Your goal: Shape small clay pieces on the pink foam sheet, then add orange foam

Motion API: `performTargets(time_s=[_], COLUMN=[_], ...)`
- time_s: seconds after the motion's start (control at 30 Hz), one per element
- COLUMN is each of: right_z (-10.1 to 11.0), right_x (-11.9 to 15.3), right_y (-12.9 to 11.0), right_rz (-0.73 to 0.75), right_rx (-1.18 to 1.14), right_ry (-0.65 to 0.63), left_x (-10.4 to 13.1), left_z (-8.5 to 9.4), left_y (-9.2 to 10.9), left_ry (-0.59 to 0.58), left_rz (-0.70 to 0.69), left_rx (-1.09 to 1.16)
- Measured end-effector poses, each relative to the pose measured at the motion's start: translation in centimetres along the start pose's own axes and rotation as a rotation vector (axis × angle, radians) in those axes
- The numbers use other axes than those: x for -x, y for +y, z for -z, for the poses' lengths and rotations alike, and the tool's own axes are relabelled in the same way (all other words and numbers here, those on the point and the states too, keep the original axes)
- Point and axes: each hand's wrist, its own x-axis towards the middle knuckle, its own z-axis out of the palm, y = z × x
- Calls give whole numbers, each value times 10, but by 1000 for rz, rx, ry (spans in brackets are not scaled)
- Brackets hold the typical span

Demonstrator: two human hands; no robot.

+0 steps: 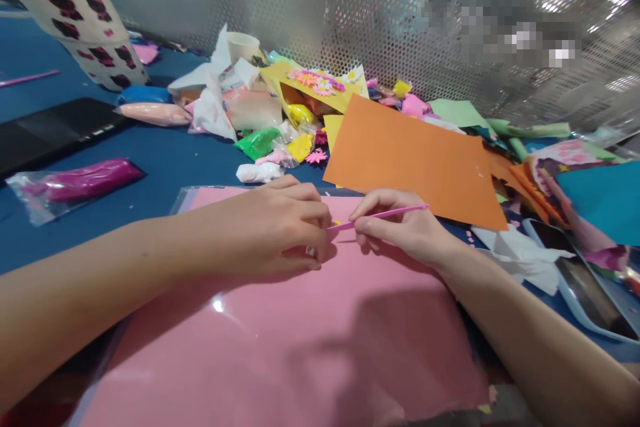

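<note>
Currently the right hand (395, 227) has its grip pinched on the pink stick (403, 211), pen-style, probably for fine control. Stick sits over the mat (280, 340), near its far edge. Left hand (280, 227) curls at the stick's other end, likely steadying; can't tell if it's clamped. Orange sheet (410, 160) crowds ahead; open room is nearer the body.

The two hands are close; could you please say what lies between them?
In the head view, a pink stick runs from the right hand toward the left hand, a yellow speck beside it.
</note>
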Motion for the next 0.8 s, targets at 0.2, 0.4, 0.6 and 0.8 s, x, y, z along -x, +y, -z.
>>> performTargets(time_s=[0.2,0.4,0.6,0.8], right_z=[0,3,3,2], right_x=[-5,-6,-6,-6], right_y=[3,6,7,6], right_rz=[18,68,73,80], right_rx=[-168,-187,-195,-205], right_ry=[78,114,110,111], left_x=[-8,-4,-1,-4], left_z=[-2,1,4,3], left_y=[3,-11,-16,-15], left_ry=[26,32,50,77], left_rz=[221,275,319,252], left_rx=[51,415,429,341])
